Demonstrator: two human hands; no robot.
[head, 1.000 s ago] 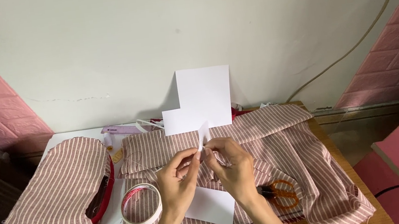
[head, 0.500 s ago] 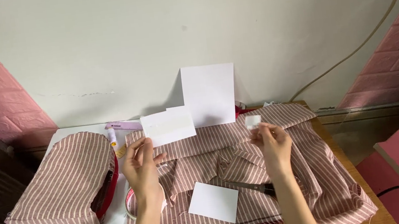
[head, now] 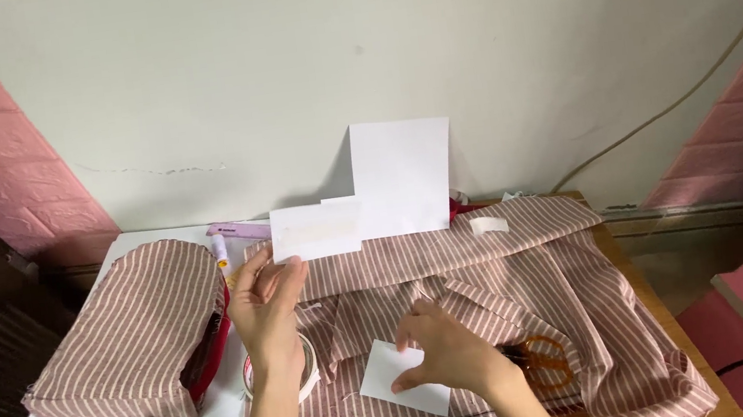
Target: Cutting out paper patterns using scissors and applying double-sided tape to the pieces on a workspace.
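Two paper pieces in hand, one raised on my left and one pressed flat on my right.

My left hand (head: 271, 306) pinches the lower edge of a white paper strip (head: 316, 231), held upright with its long axis running left to right. My right hand (head: 446, 354) lies lower and nearer me, fingers spread and pressing a small white paper piece (head: 402, 381) flat on the striped fabric (head: 454, 255). The strip sits up and to the left of that piece. A tape roll (head: 309, 372) rests under my left wrist; orange-handled scissors (head: 544, 360) lie just right of my right hand.
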